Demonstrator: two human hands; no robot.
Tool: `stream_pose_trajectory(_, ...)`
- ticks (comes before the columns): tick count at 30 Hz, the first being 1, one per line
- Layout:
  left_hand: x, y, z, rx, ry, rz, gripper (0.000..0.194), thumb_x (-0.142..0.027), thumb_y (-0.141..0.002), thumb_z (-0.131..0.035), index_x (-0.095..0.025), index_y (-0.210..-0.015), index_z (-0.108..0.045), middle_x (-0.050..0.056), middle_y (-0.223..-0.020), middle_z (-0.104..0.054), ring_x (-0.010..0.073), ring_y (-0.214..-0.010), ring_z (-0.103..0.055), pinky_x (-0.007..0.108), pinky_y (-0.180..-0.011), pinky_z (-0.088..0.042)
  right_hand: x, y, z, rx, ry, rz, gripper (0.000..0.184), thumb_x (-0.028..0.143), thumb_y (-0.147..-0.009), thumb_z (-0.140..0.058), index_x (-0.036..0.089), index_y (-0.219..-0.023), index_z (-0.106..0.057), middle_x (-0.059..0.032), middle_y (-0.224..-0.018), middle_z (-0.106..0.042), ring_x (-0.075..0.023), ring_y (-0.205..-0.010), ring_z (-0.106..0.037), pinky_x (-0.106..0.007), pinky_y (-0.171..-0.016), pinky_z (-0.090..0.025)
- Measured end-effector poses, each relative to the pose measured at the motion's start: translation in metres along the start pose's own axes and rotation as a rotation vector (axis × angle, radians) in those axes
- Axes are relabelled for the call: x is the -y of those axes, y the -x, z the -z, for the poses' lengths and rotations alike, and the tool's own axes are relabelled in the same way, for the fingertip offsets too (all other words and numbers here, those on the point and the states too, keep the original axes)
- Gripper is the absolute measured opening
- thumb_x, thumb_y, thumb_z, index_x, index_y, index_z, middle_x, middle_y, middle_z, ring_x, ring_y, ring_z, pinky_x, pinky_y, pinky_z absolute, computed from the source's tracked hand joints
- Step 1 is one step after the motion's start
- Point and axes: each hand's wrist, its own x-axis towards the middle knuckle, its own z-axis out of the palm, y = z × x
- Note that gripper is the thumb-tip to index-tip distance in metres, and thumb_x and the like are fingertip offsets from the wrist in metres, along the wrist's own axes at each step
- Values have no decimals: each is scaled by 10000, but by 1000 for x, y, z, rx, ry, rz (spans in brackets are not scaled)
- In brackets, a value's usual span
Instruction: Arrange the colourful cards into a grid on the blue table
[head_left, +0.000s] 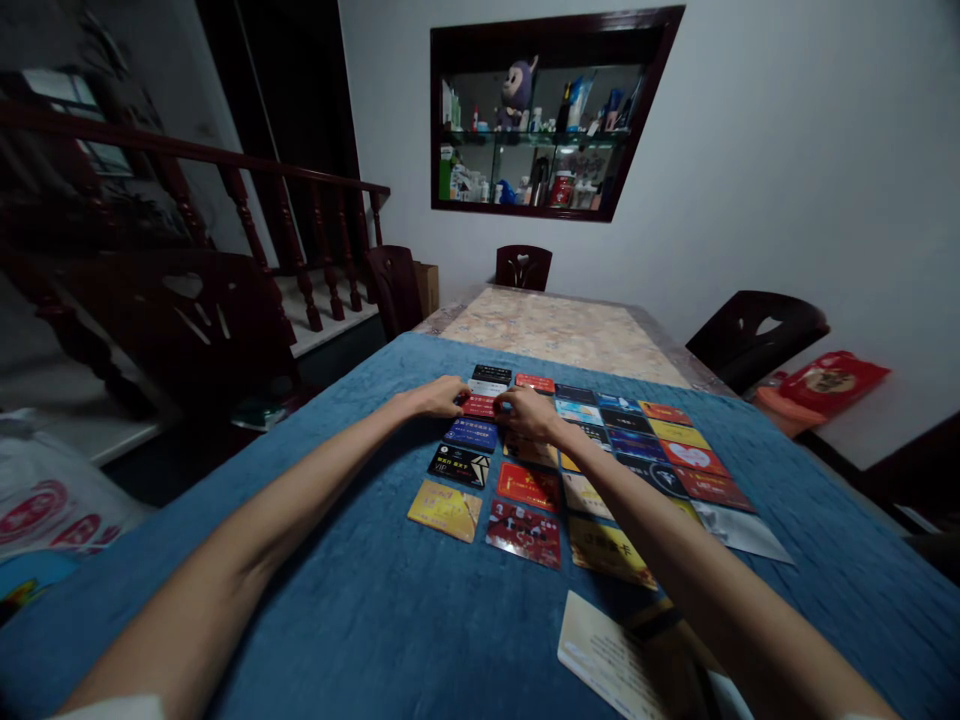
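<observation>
My left hand (441,397) and my right hand (528,412) meet over a red card (481,405) in the leftmost column of plastic cards. The left fingers pinch its left edge, and the right fingers are curled at its right edge. Just beyond it are a white-silver card (487,387) and a black card (492,373). Nearer to me in the same column lie a blue card (471,435), a black VIP card (459,465) and a gold card (446,509). My right hand and forearm hide parts of the neighbouring columns.
Several more cards form columns to the right, including a dark red card (523,532). A pale card (607,650) lies near the front, partly under my right arm. A blue cloth (337,600) covers the near table. Chairs, including a dark chair (757,335), surround it.
</observation>
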Motion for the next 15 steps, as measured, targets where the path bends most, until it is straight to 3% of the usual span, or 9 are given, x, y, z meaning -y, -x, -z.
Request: stream_pose_trajectory(15,5,-8,0,58,53,-10,220,-248,-744,-617,-159,-914,-725,31,-848,-696,190,-820,-611,234,-714,-437,0,2,-4,4,0,31,235,259,-885,-647,183,-1092,-729,-120,-1106,-709,-256,-1033,-613,-297,-871,-419)
